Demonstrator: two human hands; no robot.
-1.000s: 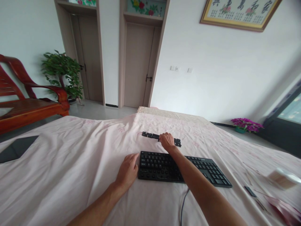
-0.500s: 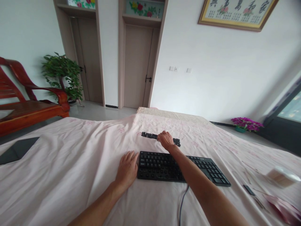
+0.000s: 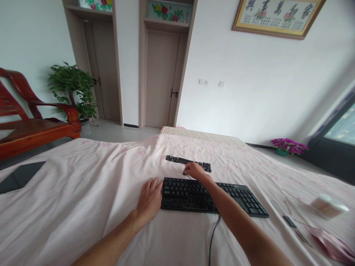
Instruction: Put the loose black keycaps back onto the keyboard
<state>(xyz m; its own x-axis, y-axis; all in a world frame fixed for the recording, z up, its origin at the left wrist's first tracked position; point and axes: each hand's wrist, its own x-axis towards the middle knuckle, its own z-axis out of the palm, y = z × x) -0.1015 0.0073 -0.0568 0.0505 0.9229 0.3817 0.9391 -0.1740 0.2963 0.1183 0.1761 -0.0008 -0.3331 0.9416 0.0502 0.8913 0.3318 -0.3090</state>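
A black keyboard (image 3: 244,197) lies on the pale pink cloth, several keycaps gone from its lower left rows. My left hand (image 3: 150,195) rests flat against the keyboard's left end, fingers stretched out. Just above the keyboard's back edge is my right hand (image 3: 195,170), its fingers pinched on a small black keycap (image 3: 184,173). Behind that hand, loose black keycaps (image 3: 173,159) form a short row on the cloth. My right forearm hides part of the keyboard's middle.
A cable (image 3: 213,240) runs from the keyboard toward me. On the right lie a clear tub of cotton swabs (image 3: 328,207), a small dark piece (image 3: 290,221), thin tools and a pink cloth (image 3: 331,244). A dark tablet-like slab (image 3: 20,176) lies at the left.
My right hand has come back from the row of loose keycaps toward the keyboard, with a keycap now in its fingers. The left hand has stayed in place.
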